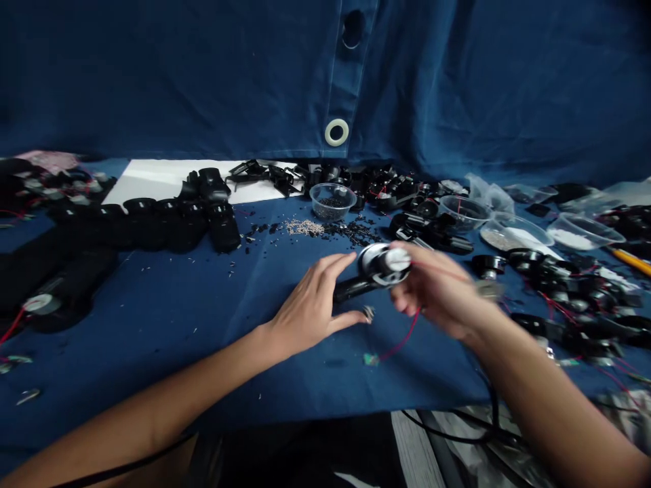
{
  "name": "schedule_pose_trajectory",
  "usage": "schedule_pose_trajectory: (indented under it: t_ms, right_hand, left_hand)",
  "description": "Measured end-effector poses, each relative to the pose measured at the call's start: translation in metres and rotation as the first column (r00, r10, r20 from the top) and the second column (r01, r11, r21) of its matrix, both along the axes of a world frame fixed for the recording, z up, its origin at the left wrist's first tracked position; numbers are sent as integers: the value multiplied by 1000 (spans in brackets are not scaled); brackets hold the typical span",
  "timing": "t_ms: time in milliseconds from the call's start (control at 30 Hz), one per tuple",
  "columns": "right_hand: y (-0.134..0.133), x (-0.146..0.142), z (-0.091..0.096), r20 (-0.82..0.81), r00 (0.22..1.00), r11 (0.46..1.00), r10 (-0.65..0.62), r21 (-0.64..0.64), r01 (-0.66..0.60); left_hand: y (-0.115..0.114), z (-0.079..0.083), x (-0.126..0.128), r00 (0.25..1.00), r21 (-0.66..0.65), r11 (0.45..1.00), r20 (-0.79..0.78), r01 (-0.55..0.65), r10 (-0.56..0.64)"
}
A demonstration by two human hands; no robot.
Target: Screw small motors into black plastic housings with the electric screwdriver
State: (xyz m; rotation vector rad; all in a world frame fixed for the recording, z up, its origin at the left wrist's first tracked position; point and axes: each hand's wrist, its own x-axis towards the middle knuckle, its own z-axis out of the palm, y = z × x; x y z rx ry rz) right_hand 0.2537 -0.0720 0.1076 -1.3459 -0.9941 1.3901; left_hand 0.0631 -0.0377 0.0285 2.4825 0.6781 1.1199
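Observation:
My right hand (442, 288), blurred by motion, is closed on a small silver motor (397, 260) seated in a round black-and-silver part. Red wire trails from it to a small green circuit board (371, 359) over the cloth. A black tube-shaped piece (353, 289) extends left from the round part; whether the two are joined I cannot tell. My left hand (308, 305) is open beside this tube, fingers stretched above it and thumb apart below. At the thumb tip is a tiny metallic bit (369, 313), too blurred to name.
Loose screws (305, 228) and small black pieces lie around a clear bowl (333, 202) on the blue cloth. Black housings (167, 220) line the left. More motor assemblies (564, 278) and clear containers (516, 230) crowd the right. A blue curtain (203, 81) hangs behind.

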Motion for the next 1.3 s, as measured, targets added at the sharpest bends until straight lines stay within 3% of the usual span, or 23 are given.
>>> schedule_pose_trajectory:
  t_ms: [100,267,333,400,433,467,500,567,600,667,833,900,1000,1167,1300]
  right_hand:
    - [-5,-31,-20,-151,971,963,186,-165,-211]
    - [-2,-46,-38,-200,917,890,345,-241,-387]
    - [0,-43,-41,-123,905,877,407,-225,-425]
    - [4,-37,-46,175,907,923,384,-84,-375]
    - [6,-32,-50,396,859,929,324,37,-368]
    - [9,-26,-54,612,758,902,225,164,-400]
    - [11,-21,-58,782,612,843,118,248,-478]
    - [16,-10,-67,948,318,722,-12,229,-653]
    - [19,-5,-72,976,213,690,-45,185,-699]
    - [24,3,-79,991,99,690,-95,137,-711]
    - [42,21,-86,985,-38,798,-167,112,-592]
    - [48,28,-87,984,-66,839,-163,103,-534]
    - [54,34,-90,988,-45,865,-146,105,-490]
    - [52,32,-95,989,12,857,-148,134,-498]
    - [46,24,-90,975,111,827,-191,221,-517]
  left_hand:
    - [-10,7,-12,999,11,1000,46,-9,9]
    - [-21,6,-36,992,6,999,-118,-53,53]
    - [-21,4,-44,985,33,998,-166,-46,51]
    - [-17,3,-50,981,10,996,-171,-89,90]
    - [-14,2,-52,978,-21,991,-165,-131,126]
    - [-10,1,-55,972,-59,981,-160,-182,171]
    - [-5,1,-56,963,-103,968,-165,-231,212]
    - [7,-2,-59,951,-203,939,-197,-276,237]
    - [12,-3,-60,951,-254,928,-214,-273,221]
    - [22,-7,-61,962,-349,910,-231,-223,147]
    - [35,-11,-58,969,-420,903,-247,-90,-19]
    - [37,-11,-56,958,-414,907,-283,-72,-54]
    - [42,-10,-54,943,-380,923,-323,-55,-76]
    - [53,-10,-57,894,-378,925,-428,-42,-134]
    - [62,-2,-66,893,-367,930,-423,-16,-152]
